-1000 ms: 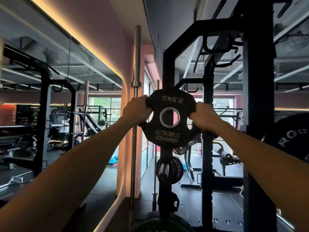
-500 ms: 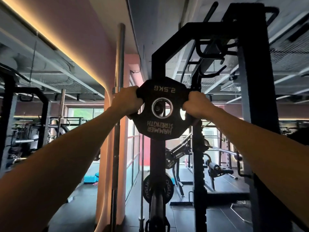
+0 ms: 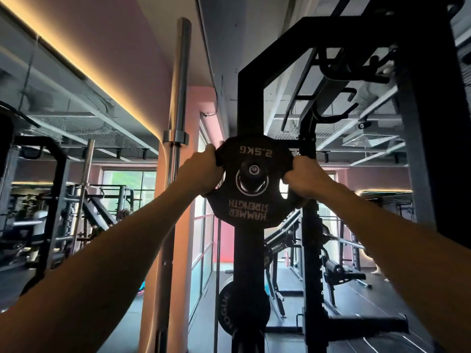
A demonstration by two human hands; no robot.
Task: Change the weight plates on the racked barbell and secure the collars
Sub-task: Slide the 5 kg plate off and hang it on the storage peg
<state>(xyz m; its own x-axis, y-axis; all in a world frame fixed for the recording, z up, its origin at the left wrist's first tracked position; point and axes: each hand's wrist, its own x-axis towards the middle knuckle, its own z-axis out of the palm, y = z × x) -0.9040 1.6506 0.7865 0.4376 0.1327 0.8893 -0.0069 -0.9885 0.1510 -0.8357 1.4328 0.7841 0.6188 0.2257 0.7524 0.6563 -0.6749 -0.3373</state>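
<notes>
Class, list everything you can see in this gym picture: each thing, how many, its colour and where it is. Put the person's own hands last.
2.5 kg plate: one, black, centre, its hole around a storage peg.
Storage peg: one, dark, on the rack upright.
Rack upright: one, black, centre.
Upright barbell: one, silver, left of the plate.
Rogue plate: one, black, low on the rack.
Left hand: one, grips the plate's left edge.
Right hand: one, grips its right edge.

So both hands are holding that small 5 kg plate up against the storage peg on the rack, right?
Not quite: the head view shows the plate marked 2.5KG, not 5 kg. The left hand and right hand do grip its sides at the peg.
</notes>
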